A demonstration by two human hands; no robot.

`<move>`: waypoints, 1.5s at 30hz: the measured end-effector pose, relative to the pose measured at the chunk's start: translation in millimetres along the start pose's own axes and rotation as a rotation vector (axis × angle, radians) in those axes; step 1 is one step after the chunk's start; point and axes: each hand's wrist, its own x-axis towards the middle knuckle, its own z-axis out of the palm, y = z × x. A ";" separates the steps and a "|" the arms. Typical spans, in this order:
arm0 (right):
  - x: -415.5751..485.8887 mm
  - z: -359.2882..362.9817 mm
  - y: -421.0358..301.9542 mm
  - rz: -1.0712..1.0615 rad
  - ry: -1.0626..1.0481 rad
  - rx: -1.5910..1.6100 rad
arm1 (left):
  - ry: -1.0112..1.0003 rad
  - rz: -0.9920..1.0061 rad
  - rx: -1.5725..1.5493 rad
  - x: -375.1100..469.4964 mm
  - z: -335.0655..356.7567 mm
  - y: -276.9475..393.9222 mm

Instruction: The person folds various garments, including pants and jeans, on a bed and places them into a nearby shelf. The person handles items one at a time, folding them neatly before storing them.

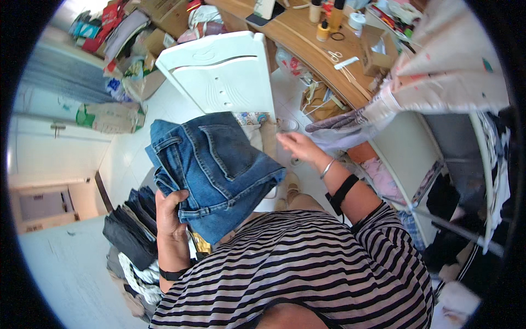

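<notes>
Folded blue denim jeans (pixel 222 164) hang in front of my body, a back pocket and belt loops facing up. My left hand (pixel 170 205) grips them at the waistband, its thumb on top and its other fingers hidden beneath the cloth. To the right of the jeans, my right hand (pixel 298 146) is raised with nothing in it, its fingers loosely bent and a little apart. Beyond the jeans stands a white chair (pixel 222 78) with a patterned seat, partly covered by the denim. A stack of folded dark clothes (pixel 131 226) lies beside my left forearm.
A wooden desk (pixel 296 33) at the upper right bears bottles, scissors (pixel 335 54) and a comb (pixel 346 63). Open shelving with clothes (pixel 382 177) and a draped curtain (pixel 448 82) are on the right. Cardboard boxes and bags crowd the upper left; a bag (pixel 111 117) lies by the door.
</notes>
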 end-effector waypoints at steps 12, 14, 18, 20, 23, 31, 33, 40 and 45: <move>-64.6 36.8 137.4 0.141 -0.254 1.227 | -0.696 0.852 0.491 26.7 -56.4 -56.7; -80.0 41.7 151.3 0.128 -0.207 1.264 | -0.729 0.645 0.408 29.1 -53.8 -61.5; -101.8 37.6 177.5 0.107 -0.107 1.306 | -0.495 -0.275 0.095 2.1 -15.6 -71.1; -115.8 24.7 198.8 0.105 -0.033 1.325 | -0.468 -0.358 0.115 -13.8 15.2 -80.9; -141.7 -0.9 234.4 0.117 0.100 1.368 | -0.503 -0.448 0.194 -24.0 63.0 -96.9; -212.4 -78.5 361.0 0.168 0.523 1.456 | -0.680 -0.554 0.271 -52.4 254.2 -185.1; -238.3 -103.1 388.3 0.177 0.663 1.436 | -0.660 -0.609 0.153 -56.5 312.8 -206.4; -325.7 -192.3 389.3 0.162 0.952 1.542 | -0.850 -0.394 -0.077 -59.1 497.3 -240.5; -346.0 -204.1 385.4 0.190 1.006 1.472 | -0.828 -0.289 -0.281 -16.8 543.3 -290.1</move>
